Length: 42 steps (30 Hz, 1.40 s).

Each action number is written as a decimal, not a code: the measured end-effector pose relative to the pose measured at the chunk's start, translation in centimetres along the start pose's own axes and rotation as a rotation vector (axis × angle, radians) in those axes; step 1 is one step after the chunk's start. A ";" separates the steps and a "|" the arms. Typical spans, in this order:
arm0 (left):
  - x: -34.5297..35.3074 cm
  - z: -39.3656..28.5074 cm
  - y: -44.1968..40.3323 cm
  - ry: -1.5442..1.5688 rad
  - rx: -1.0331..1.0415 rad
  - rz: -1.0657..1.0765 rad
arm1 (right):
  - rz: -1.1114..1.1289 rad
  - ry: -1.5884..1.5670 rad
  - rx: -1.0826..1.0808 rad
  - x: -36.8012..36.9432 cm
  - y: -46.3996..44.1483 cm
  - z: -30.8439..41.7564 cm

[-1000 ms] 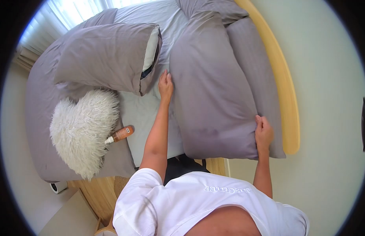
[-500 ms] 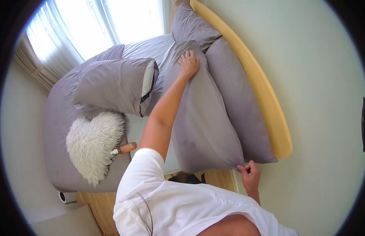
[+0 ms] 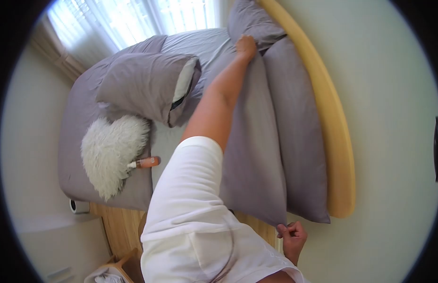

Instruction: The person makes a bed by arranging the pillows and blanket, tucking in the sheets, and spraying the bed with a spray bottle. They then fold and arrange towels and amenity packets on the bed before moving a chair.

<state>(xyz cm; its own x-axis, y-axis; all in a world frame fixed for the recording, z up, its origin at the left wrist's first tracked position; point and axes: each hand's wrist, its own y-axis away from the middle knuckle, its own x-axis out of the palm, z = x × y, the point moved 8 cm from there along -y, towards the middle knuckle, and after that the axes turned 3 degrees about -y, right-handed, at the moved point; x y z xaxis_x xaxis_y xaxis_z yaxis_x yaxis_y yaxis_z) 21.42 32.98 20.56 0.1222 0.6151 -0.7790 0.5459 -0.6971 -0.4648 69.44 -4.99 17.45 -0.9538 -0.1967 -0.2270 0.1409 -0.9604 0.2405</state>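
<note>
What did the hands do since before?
The left hand moved from the sheet to the far end of the long pillow. The right hand now pinches its near corner. The fluffy cushion and bottle stayed put.

The right hand (image 3: 293,238) pinches the near corner of the front pillow (image 3: 254,146); the left hand (image 3: 246,47) is at its far end. The back pillow (image 3: 299,127) lies between it and the headboard (image 3: 339,137). On the bed (image 3: 75,165), a bottle (image 3: 147,162) lies just beside a furry cushion (image 3: 111,153).
</note>
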 end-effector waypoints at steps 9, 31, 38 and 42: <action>-11.6 13.9 12.5 0.280 0.011 -0.590 | -0.127 0.259 -0.105 0.1 -1.3 -0.2; -55.6 42.0 -8.9 0.498 -0.177 -0.910 | 0.182 0.216 -0.888 31.9 3.7 18.8; -65.3 36.3 -7.2 1.249 0.223 -0.660 | 0.249 -0.029 -0.942 38.2 -5.7 28.8; -65.8 28.5 -7.2 1.128 0.369 -0.443 | 0.243 -0.193 -0.811 40.7 -10.4 28.3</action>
<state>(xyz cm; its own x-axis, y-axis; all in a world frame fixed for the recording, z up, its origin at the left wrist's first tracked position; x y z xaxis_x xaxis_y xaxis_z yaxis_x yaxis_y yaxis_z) -14.19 -12.95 63.20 0.7244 0.6658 0.1789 0.4800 -0.3007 -0.8241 21.61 2.52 32.38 -0.8907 -0.4484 -0.0751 0.4222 -0.7545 -0.5025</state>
